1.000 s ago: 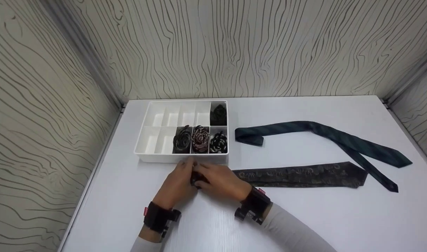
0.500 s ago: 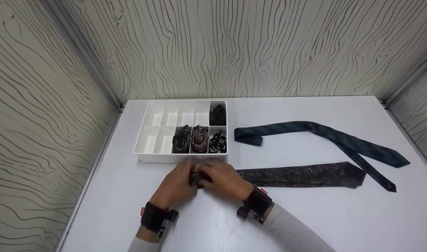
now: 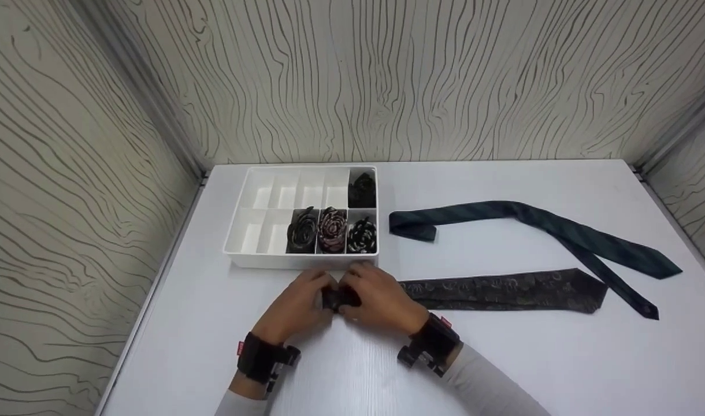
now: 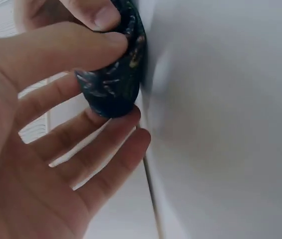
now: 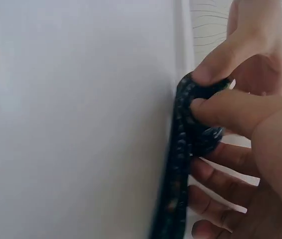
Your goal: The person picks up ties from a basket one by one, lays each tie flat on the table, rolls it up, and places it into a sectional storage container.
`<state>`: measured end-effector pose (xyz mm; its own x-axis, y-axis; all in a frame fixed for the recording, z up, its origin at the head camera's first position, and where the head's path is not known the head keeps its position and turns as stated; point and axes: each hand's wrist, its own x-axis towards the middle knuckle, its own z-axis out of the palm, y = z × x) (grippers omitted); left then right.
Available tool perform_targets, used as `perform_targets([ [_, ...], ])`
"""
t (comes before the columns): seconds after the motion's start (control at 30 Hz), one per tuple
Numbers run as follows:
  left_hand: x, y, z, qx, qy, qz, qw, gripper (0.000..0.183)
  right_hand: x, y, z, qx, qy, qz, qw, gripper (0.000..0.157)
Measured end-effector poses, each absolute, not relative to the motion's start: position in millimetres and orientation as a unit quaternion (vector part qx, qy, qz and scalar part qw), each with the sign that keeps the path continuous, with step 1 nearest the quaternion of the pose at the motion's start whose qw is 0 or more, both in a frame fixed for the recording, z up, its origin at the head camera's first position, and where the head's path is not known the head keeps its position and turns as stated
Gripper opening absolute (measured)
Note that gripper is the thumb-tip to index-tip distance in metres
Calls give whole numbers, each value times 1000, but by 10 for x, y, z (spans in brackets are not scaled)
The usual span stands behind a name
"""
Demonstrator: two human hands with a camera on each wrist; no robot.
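Note:
Between both hands, in front of the box, is the rolled end of a dark patterned necktie [image 3: 503, 293]; its flat length runs off to the right. My left hand [image 3: 297, 303] holds the roll with its thumb on the near side and fingers behind. My right hand [image 3: 381, 299] pinches the same roll from the other side. In the left wrist view the rolled necktie [image 4: 110, 92] looks blue-black with small pale marks. From the right wrist view, the unrolled strip leads away from the roll [image 5: 206, 144]. Fingers hide part of the coil.
Behind the hands stands a white compartment box [image 3: 300, 262]. Several rolled ties, among them a reddish one [image 3: 331, 231], sit in its right-hand compartments; those at left are bare. A dark green striped necktie [image 3: 474, 212] lies loosely bent on the table at right. Patterned walls enclose the table.
Both hands have shifted slightly right along the necktie, with the roll between them. Less of its flat length shows beside my right hand. The box and green necktie have stayed put.

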<state>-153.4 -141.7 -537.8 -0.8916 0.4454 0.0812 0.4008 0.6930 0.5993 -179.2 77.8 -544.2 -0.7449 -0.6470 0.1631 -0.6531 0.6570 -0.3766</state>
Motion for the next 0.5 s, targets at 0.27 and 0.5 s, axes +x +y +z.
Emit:
perform_targets([
  [0.27, -1523, -1344, -5400, 227, 906, 352, 65, 41, -1757, 889, -5447, 336, -914, 227, -4, 35],
  [0.5, -1514, -1282, -5394, 255, 904, 339, 49, 38, -1748, 957, -5428, 334, -909, 246, -39, 49],
])
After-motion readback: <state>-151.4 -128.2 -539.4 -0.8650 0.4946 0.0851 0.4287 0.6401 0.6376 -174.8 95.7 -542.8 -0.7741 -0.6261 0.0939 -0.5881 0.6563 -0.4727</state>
